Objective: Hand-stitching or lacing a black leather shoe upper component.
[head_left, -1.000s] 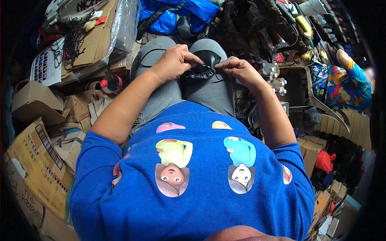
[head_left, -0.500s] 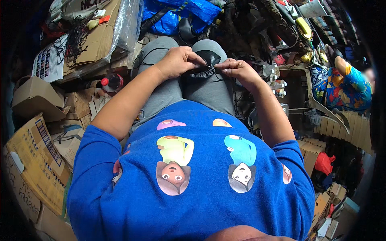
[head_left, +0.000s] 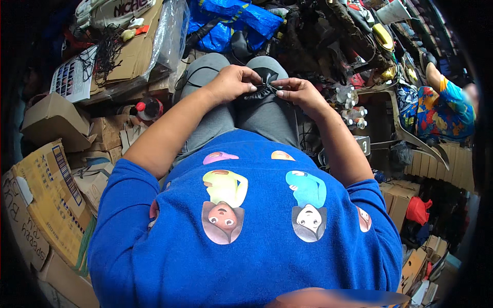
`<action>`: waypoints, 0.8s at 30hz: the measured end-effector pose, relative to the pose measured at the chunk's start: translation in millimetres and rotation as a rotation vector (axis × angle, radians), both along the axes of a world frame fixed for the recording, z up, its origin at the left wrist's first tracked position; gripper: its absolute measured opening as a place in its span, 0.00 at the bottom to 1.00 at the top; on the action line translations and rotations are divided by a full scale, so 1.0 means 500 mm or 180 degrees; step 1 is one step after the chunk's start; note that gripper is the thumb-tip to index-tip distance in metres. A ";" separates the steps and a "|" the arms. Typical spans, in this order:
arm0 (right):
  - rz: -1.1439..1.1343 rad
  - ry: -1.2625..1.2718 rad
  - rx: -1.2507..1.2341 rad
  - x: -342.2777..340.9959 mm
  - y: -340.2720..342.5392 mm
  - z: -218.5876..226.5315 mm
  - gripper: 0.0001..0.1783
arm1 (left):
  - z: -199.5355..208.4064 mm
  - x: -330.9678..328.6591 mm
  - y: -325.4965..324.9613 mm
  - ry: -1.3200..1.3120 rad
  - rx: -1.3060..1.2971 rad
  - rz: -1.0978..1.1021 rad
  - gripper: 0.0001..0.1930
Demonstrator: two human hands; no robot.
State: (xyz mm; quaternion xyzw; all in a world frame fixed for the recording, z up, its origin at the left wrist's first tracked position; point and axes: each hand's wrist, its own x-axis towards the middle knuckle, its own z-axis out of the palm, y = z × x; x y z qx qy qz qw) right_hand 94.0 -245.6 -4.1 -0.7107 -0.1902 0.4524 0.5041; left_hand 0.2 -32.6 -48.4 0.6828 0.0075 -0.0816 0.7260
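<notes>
A black piece of gathered, shiny material (head_left: 261, 94) rests on my right thigh near the knee, its upper part bunched to a narrow neck. Thin cord runs across that neck between my two hands. My left hand (head_left: 233, 82) comes in from the left, thumb and forefinger pinched on the cord at the neck's left side. On the opposite side, my right hand (head_left: 302, 95) pinches the cord between thumb and fingers. Just what is between the fingertips is small and partly hidden. A dark cord (head_left: 203, 72) also lies over my left knee.
Cardboard boxes (head_left: 51, 120) and a red-capped bottle (head_left: 149, 109) stand on the left. A blue bag (head_left: 231, 23) lies beyond my knees. Small clear bottles (head_left: 354, 112) and a curved plastic chair (head_left: 405, 131) are at right. Another person in a bright patterned garment (head_left: 444, 110) is farther right.
The fingertips of both hands have shifted slightly around the black material's neck, and the cord now shows stretched between them. The view has moved a little.
</notes>
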 end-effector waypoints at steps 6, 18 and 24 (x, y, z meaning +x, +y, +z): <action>-0.0035 -0.0258 0.0111 0.003 0.013 -0.007 0.15 | 0.001 0.014 -0.017 0.0053 0.0454 0.0011 0.08; 0.0090 -0.0217 0.0355 0.050 -0.023 -0.005 0.07 | 0.071 -0.010 0.026 -0.0339 0.2135 -0.0095 0.05; 0.0420 -0.1291 0.0204 0.027 -0.048 -0.041 0.10 | 0.075 0.007 0.004 -0.0238 0.2146 -0.0361 0.08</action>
